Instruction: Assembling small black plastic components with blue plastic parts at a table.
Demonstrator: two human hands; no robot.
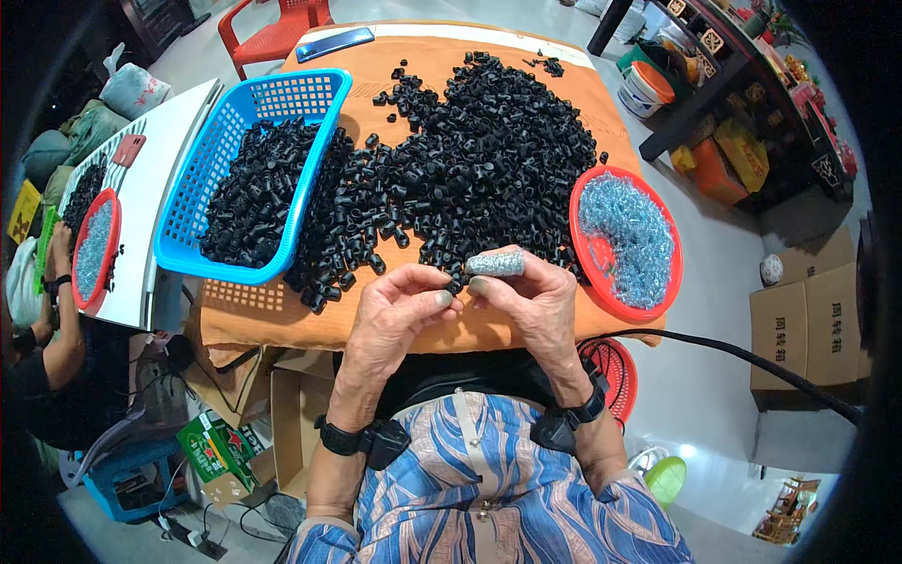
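Left fingers (427, 304), right fingers (495, 293), nearly closed, pinching a black part (458, 285) (right forefinger (496, 264) wrapped)

The left hand (402, 305) and the right hand (534, 303) are near each other, their thumbs pointing inward. The right index finger (496, 264), wrapped in silver, lies just beyond its thumb (498, 293). Behind the hands, both forearms (329, 481) slope outward.

Print (837, 327) on brown box (817, 357), green carton (211, 456)
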